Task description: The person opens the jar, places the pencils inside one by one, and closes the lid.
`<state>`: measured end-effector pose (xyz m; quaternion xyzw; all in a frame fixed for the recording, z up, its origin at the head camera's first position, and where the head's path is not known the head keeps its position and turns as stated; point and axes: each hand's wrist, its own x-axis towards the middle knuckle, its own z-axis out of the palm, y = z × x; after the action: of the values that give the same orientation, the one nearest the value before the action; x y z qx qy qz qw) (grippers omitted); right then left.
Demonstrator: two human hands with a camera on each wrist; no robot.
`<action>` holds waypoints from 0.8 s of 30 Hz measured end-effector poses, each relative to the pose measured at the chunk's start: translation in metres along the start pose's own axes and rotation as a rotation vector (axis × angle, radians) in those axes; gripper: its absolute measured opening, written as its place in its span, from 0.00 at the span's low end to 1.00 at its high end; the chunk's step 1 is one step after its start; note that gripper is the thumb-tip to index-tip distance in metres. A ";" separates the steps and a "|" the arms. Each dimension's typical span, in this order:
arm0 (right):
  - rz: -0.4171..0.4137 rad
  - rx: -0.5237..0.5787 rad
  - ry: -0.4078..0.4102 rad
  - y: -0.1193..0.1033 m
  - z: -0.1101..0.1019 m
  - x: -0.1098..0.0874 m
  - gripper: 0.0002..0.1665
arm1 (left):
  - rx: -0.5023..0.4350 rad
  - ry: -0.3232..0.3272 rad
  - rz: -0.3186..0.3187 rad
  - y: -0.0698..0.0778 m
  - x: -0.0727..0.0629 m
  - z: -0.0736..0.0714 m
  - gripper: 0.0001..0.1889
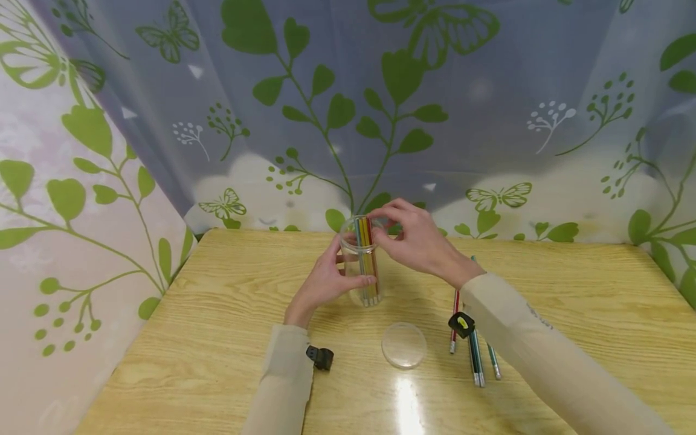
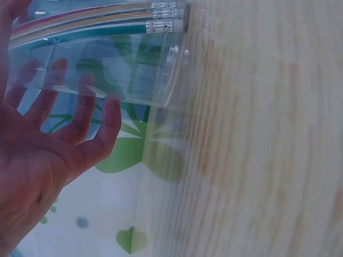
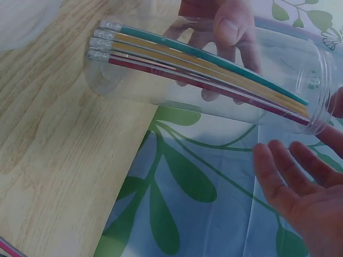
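Note:
A clear plastic jar [image 1: 353, 284] stands upright on the table, with several pencils [image 3: 209, 72] leaning together inside it. They are teal, yellow and red, eraser ends down at the jar's base. My left hand [image 1: 321, 281] holds the jar from the left, thumb across the front and fingers behind; through the wall those fingers show in the right wrist view. Over at the jar's mouth is my right hand [image 1: 415, 238], index fingertip and thumb apart at the rim beside the red pencil's upper end. Its other fingers [image 3: 284, 176] are loosely bent, with nothing against them.
A round clear lid [image 1: 404, 345] lies flat in front of the jar. Loose pencils [image 1: 475, 356], dark green and red, lie to the right, partly under my right forearm. Behind the wooden table [image 1: 217, 314] hangs a leaf-patterned curtain [image 1: 337, 139].

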<state>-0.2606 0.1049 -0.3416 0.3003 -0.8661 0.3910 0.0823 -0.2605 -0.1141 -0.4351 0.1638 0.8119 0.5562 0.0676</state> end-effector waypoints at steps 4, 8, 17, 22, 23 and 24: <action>0.040 -0.002 -0.050 -0.001 -0.001 0.001 0.21 | -0.004 0.002 -0.008 0.001 -0.001 0.000 0.45; 0.062 0.033 -0.063 -0.001 -0.003 0.001 0.23 | -0.006 0.006 -0.006 0.002 -0.001 0.001 0.46; 0.094 0.049 -0.046 0.005 -0.013 -0.008 0.22 | -0.006 0.008 -0.015 0.002 -0.001 0.000 0.46; 0.109 0.021 -0.041 0.016 -0.022 -0.021 0.20 | -0.009 0.013 -0.027 0.004 -0.003 0.000 0.46; 0.113 0.012 -0.040 0.018 -0.023 -0.024 0.20 | -0.010 0.014 -0.030 0.004 -0.003 0.000 0.46; 0.116 0.005 -0.037 0.021 -0.025 -0.028 0.20 | -0.010 0.015 -0.032 0.004 -0.003 0.000 0.46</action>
<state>-0.2528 0.1466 -0.3480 0.2570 -0.8825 0.3915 0.0428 -0.2569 -0.1135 -0.4317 0.1462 0.8120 0.5605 0.0713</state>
